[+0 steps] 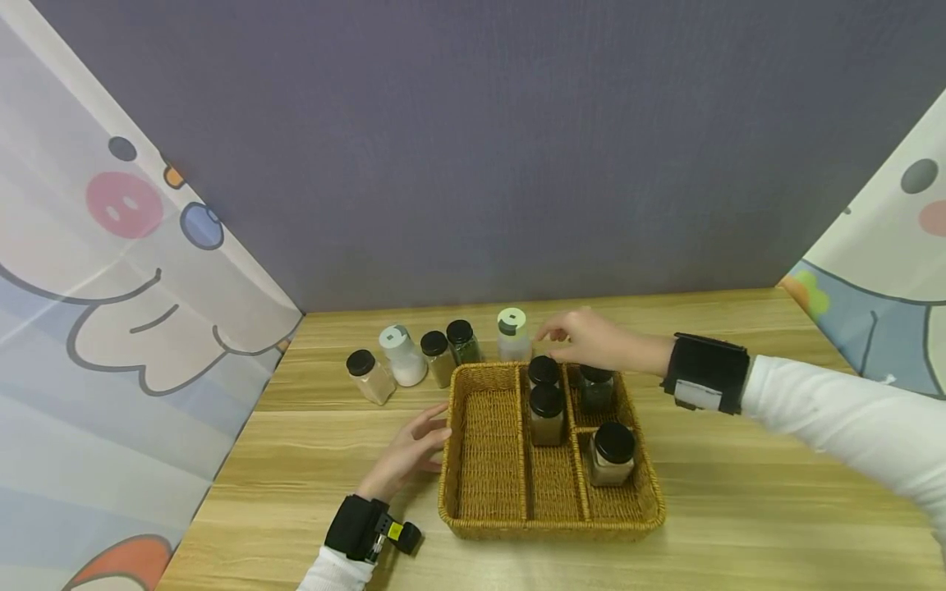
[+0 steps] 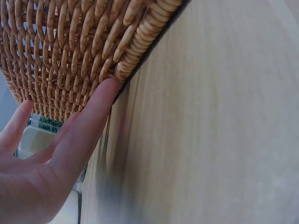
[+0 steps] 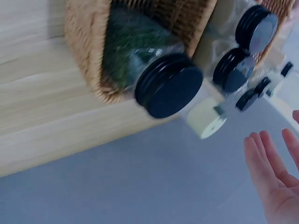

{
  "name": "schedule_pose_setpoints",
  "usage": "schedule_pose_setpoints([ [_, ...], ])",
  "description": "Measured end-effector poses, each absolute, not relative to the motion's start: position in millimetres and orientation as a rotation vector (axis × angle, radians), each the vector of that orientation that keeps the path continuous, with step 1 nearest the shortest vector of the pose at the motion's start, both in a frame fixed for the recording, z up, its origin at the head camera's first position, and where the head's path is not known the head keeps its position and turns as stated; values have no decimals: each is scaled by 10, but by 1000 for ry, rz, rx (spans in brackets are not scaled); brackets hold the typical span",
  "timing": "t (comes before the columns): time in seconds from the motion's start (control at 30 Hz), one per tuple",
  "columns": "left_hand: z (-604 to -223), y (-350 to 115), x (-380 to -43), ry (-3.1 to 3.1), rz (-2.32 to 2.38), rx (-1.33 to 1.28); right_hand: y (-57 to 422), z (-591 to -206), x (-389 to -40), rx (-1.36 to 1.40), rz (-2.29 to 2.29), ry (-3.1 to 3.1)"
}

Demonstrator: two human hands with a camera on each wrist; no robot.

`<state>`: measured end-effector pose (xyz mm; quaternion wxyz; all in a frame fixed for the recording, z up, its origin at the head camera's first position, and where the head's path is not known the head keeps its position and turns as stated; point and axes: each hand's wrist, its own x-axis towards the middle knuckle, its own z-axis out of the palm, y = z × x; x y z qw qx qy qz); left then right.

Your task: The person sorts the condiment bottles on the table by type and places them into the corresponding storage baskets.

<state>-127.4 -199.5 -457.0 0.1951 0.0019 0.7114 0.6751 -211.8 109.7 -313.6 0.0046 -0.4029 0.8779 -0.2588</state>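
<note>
A woven basket (image 1: 488, 525) with several compartments sits on the table. My left hand (image 1: 405, 454) rests its extended fingers against the basket's left wall, and in the left wrist view a fingertip touches the weave near the bottom edge. My right hand (image 1: 591, 338) hovers over the basket's back edge with loosely bent fingers, holding nothing. Nearest to it stands a shaker with a pale green lid (image 1: 513, 335), behind the basket. A black-lidded jar of green herbs (image 3: 140, 56) occupies the back right compartment. Two black-lidded jars (image 1: 547, 419) share the middle one, and a beige-filled jar (image 1: 612, 455) is at front right.
Left of the pale-green-lidded shaker, behind the basket, stand a jar of green flakes (image 1: 464, 343), another black-lidded jar (image 1: 439, 359), a shaker with a pale blue lid (image 1: 403, 356) and a beige-filled jar (image 1: 371, 377). A grey wall (image 1: 532, 164) rises behind the table.
</note>
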Motion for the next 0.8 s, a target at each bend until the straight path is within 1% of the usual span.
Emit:
schedule_pose_setpoints([
  [0.4, -4561, -1993, -1260, 1992, 1892, 8, 1425, -3120, -2239, -1041, -985, 2878],
  [0.8, -4533, -1981, -1258, 1998, 1881, -2, 1795, -3329, -2167, -770, -1190, 2898],
])
